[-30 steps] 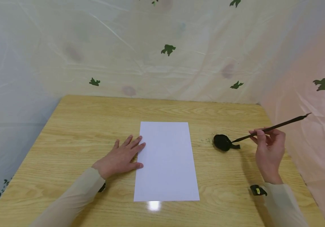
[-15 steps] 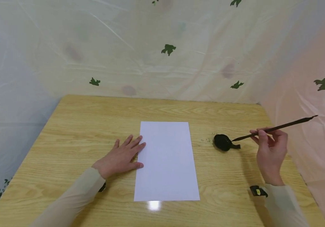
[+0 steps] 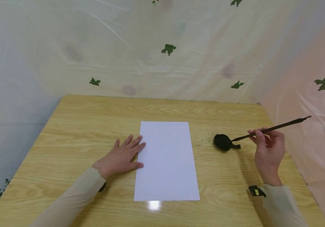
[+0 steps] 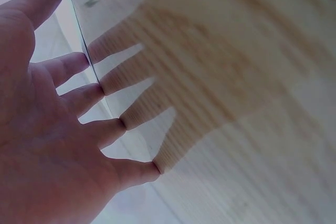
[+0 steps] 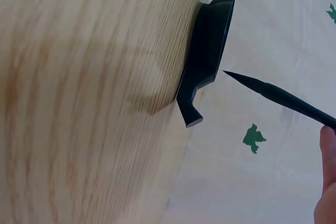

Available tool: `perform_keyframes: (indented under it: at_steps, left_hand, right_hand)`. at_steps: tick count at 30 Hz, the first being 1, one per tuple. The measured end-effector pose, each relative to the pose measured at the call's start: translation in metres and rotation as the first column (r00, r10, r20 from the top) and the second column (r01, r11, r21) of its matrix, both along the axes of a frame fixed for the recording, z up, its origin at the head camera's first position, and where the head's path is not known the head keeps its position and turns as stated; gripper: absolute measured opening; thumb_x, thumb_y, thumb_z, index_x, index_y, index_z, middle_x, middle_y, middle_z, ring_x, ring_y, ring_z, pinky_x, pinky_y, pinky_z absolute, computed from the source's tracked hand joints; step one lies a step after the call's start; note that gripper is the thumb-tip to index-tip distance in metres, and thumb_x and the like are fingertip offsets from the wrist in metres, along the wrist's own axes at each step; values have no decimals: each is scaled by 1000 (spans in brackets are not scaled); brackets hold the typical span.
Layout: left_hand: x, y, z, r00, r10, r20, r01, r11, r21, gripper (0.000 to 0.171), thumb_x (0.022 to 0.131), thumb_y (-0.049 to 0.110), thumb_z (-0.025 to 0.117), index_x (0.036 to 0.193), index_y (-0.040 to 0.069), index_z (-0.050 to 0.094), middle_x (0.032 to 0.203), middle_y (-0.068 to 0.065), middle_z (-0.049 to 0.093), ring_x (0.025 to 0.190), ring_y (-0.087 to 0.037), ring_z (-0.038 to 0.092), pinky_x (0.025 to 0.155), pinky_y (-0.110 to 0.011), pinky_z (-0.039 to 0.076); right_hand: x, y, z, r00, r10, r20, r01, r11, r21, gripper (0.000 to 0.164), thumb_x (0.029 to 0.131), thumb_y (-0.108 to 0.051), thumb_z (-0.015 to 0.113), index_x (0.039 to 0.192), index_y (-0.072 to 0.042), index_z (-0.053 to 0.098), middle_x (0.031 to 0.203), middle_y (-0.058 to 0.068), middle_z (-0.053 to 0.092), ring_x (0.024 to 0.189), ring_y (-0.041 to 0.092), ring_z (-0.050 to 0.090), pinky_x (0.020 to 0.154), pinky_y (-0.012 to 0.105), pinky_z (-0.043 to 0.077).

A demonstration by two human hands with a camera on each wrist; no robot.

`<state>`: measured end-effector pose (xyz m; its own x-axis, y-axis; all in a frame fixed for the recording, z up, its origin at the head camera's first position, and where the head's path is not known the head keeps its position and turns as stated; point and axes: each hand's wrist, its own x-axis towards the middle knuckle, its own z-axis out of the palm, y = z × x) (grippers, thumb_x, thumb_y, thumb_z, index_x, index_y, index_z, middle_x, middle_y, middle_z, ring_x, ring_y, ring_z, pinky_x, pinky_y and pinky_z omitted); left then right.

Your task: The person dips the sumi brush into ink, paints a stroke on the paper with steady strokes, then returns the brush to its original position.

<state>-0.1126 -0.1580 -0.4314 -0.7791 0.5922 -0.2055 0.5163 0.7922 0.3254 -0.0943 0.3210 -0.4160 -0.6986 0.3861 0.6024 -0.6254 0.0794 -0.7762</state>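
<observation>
My left hand lies with fingers spread, its thumb and fingertips at the left edge of a blank white sheet of paper. In the left wrist view, fingertips touch the wood surface. My right hand pinches a dark writing brush by its shaft. The brush slants, its bristle end pointing down left toward a black ink dish with a short curved handle. Seen from the right wrist, the pointed tip of the brush is just off the rim of the dish.
Everything rests on a wood-grain table. Small dark specks mark its surface left of the dish. Pale plastic sheeting with green leaf shapes hangs behind and at both sides. Dark cameras sit at both wrists.
The right hand shifts slightly right, then back left with the brush, whose tip stays close beside the dish. The left hand and the paper stay in place.
</observation>
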Motion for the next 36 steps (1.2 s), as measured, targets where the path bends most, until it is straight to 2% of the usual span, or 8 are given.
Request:
perform_keyframes:
  at_steps: [11,19,23,28,36]
  left_hand:
    - [0,0,0,1000,2,4,-2,1000,1,80,99,51,66,162,12,36,171,-12,21,156,-45,13,112,-79,15]
    - [0,0,1,1000,2,5,-2,1000,10,79,99,51,66,162,11,37,171,-13,22,156,-45,14,111,-80,15]
    - [0,0,0,1000,2,6,-2,1000,3,79,99,51,66,162,12,37,171,-12,22,156,-45,14,111,-80,15]
    - [-1,0,1,1000,6,9,-6,1000,1,78,100,51,66,162,12,37,171,-12,22,156,-45,15,111,-80,16]
    - [0,-1,2,1000,3,9,-3,1000,-2,78,100,51,65,162,12,37,171,-12,22,156,-45,14,111,-80,16]
  right_hand:
    - [-1,-2,-4,1000,-5,-5,5,999,46,23,99,15,55,121,18,52,103,17,67,93,21,75,86,26,58]
    - [0,-1,-6,996,-71,47,63,986,154,22,101,11,55,123,13,53,105,13,67,94,17,74,86,23,57]
    - [-1,-1,-7,994,-83,75,70,985,157,23,100,10,56,123,12,54,105,14,67,93,16,74,86,23,57]
    - [1,-2,-6,985,-136,107,111,970,215,22,101,7,57,123,5,56,105,10,68,93,13,75,85,23,57]
    - [2,1,-6,975,-186,120,149,951,269,21,103,0,58,123,5,57,104,7,69,94,13,74,85,23,57]
